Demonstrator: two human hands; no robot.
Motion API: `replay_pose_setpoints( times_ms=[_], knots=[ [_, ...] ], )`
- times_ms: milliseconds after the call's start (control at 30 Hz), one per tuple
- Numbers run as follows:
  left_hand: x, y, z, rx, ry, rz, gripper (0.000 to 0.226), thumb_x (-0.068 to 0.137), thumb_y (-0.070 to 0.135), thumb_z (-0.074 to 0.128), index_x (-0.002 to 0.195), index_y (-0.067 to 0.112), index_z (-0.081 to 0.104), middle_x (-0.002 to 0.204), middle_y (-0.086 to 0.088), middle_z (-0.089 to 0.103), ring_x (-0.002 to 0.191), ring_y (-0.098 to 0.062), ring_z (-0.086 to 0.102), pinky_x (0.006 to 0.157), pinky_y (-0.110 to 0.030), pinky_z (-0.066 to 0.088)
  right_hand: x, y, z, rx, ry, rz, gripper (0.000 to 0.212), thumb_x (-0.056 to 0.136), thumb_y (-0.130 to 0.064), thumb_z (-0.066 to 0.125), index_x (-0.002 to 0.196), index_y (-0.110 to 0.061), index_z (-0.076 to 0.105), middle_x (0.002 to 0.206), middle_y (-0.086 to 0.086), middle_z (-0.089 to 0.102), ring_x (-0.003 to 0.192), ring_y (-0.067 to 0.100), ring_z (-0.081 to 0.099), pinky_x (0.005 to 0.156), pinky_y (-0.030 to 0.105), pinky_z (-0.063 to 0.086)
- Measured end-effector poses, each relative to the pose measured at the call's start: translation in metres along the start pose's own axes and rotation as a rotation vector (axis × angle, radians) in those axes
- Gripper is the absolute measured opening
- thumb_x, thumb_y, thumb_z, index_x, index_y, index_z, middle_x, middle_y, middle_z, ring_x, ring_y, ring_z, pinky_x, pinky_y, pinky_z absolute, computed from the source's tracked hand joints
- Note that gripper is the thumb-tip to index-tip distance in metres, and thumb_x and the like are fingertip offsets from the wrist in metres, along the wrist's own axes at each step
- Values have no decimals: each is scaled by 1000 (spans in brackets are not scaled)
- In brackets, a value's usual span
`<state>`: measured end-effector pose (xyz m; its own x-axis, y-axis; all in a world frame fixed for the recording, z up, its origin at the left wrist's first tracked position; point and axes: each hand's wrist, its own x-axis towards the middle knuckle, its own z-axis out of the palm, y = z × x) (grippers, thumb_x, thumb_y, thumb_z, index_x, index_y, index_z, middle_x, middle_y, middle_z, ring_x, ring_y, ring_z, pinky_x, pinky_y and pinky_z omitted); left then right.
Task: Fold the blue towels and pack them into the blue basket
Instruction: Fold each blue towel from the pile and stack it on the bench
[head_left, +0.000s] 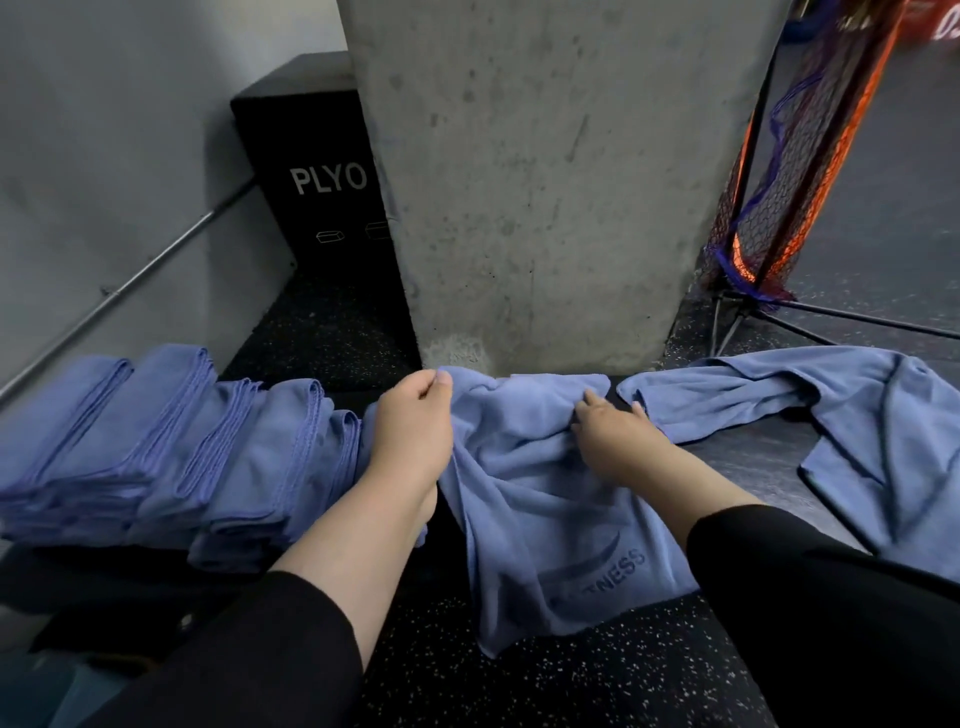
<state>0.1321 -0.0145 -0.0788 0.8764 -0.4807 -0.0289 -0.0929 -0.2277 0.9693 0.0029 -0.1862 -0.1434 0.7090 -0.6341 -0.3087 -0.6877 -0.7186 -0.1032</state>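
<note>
Left hand (413, 421) and right hand (610, 431) pinching crumpled towel (535, 519), folded towels (171, 452) left

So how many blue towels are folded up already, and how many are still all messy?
Folded towels: cannot count singly; they stand packed in 1 row, edges blurring together.
Messy towels: 2, one under both hands, one loose on the right.
Total: 2 unfolded plus 1 folded row.

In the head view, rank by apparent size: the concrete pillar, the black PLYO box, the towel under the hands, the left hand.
1. concrete pillar
2. towel under the hands
3. black PLYO box, partly hidden behind the pillar and farther away, so its rank against the towel is unsure
4. left hand
</note>
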Motion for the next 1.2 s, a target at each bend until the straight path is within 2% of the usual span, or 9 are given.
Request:
replay_pose_setpoints(
  times_ms=[67, 167, 267, 400, 533, 700, 833, 1033, 1200],
  knots=[
    [4, -5, -1, 172, -4, 40, 20, 101, 14, 51, 96, 4, 67, 86, 0, 61, 79, -14, 51, 66, -25, 37, -2, 5, 0, 50, 152, 24, 26, 101, -23, 38, 117, -12, 55, 140, 9, 42, 124, 29, 50, 111, 51, 29],
    [4, -7, -1, 249, -71, 16, 30, 98, 2, 48, 120, 12, 65, 99, 5, 69, 90, -14, 63, 73, -20, 46, -12, 5, -5, 152, 390, 40, 26, 96, -32, 49, 75, -17, 47, 96, 9, 61, 85, 33, 57, 66, 35, 37],
    [4, -11, 0, 487, -92, 93, 33, 96, 10, 55, 127, 20, 61, 110, 6, 64, 96, -16, 60, 81, -27, 47, -20, 8, -5, 168, 210, 5, 31, 89, -46, 60, 72, -22, 48, 86, 1, 55, 82, 26, 56, 65, 34, 37],
    [-8, -6, 5, 667, -229, 301, 9, 95, 25, 61, 90, 25, 68, 93, 2, 69, 90, -23, 64, 79, -38, 51, -27, 13, -4, 79, 115, 20, 25, 86, -40, 65, 86, -21, 49, 95, 2, 59, 84, 25, 55, 68, 33, 38],
    [-23, -12, 13, 1059, -580, 338, 35, 95, 44, 60, 68, 25, 55, 83, -1, 69, 88, -22, 61, 71, -31, 47, -33, 18, -1, 78, 231, 78, 10, 90, -22, 53, 92, -12, 56, 78, 3, 55, 75, 29, 52, 63, 33, 35],
    [-29, -25, 16, 1282, -780, 321, 38, 97, 53, 53, 110, 20, 67, 123, -4, 62, 112, -27, 59, 80, -33, 42, -28, 33, -11, 350, 400, 156, 23, 94, -16, 49, 74, -11, 39, 66, 6, 43, 71, 31, 49, 56, 34, 27],
    [-23, -31, 19, 1360, -883, 273, 67, 100, 55, 45, 153, 16, 34, 167, -3, 14, 151, -25, 23, 116, -49, 31, -23, 43, -31, 749, 493, 306, 21, 95, -28, 56, 84, -10, 59, 69, 0, 54, 77, 25, 50, 64, 32, 29],
    [-11, -43, 30, 1317, -709, 267, 67, 104, 42, 45, 159, 13, 18, 169, -5, 0, 155, -20, 4, 123, -46, 16, -40, 56, -33, 641, 177, 238, 43, 86, -34, 72, 125, -22, 58, 105, 7, 64, 92, 24, 58, 71, 32, 43],
    [-20, -44, 39, 1265, -487, 526, 30, 95, 22, 59, 124, 23, 54, 138, -3, 53, 131, -24, 49, 99, -39, 37, -52, 75, -25, 303, 16, 156, 50, 84, -22, 71, 129, -25, 49, 98, 5, 67, 83, 24, 61, 72, 35, 48]
  ],
)
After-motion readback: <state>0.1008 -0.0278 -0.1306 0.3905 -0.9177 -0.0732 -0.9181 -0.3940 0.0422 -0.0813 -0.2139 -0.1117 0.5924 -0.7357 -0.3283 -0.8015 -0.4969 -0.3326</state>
